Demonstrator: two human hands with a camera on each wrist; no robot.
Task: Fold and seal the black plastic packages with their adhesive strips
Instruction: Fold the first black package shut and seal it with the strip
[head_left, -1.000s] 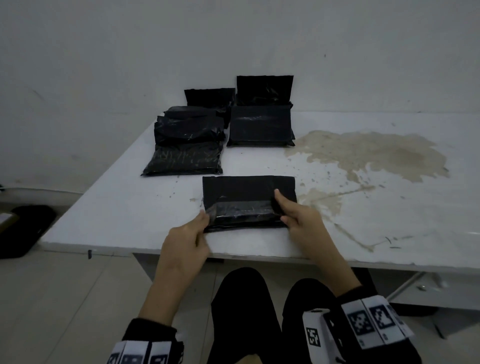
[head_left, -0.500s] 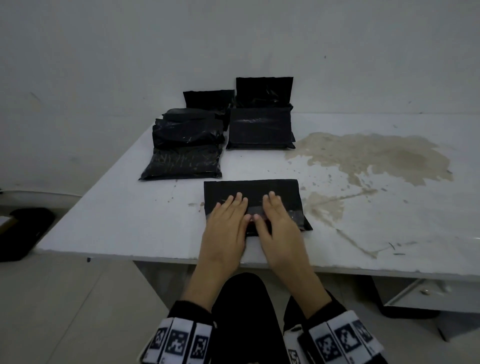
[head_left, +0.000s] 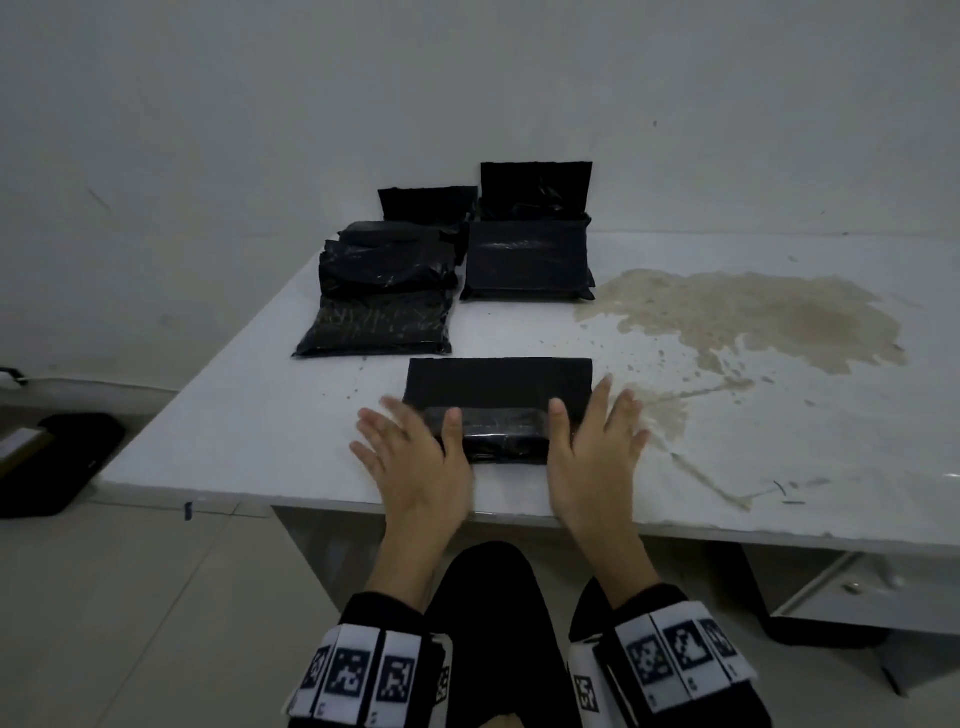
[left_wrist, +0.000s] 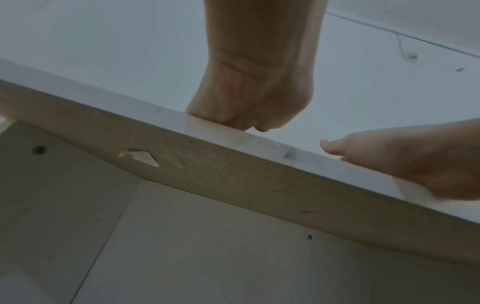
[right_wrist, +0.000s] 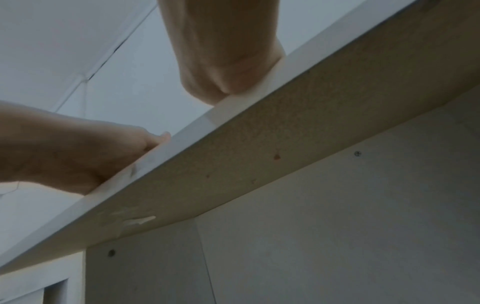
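A black plastic package (head_left: 498, 384) lies flat near the front edge of the white table (head_left: 260, 441), its glossy near part (head_left: 498, 431) lying over the matte part. My left hand (head_left: 410, 457) lies flat on the package's left end, fingers spread onto the table and thumb (head_left: 452, 426) on the plastic. My right hand (head_left: 597, 441) lies the same way on the right end, thumb (head_left: 558, 415) on the plastic. In both wrist views only the heels of my left hand (left_wrist: 249, 92) and right hand (right_wrist: 226, 61) show at the table edge; the package is hidden.
More black packages are stacked at the back left (head_left: 384, 296) and back centre (head_left: 527, 254), some with flaps standing up. A brown stain (head_left: 753, 312) spreads over the right of the table. A dark object (head_left: 52, 462) lies on the floor at left.
Both hands have slid apart from the middle of the package to its two ends, fingers now spread. A second ago they pinched the near corners.
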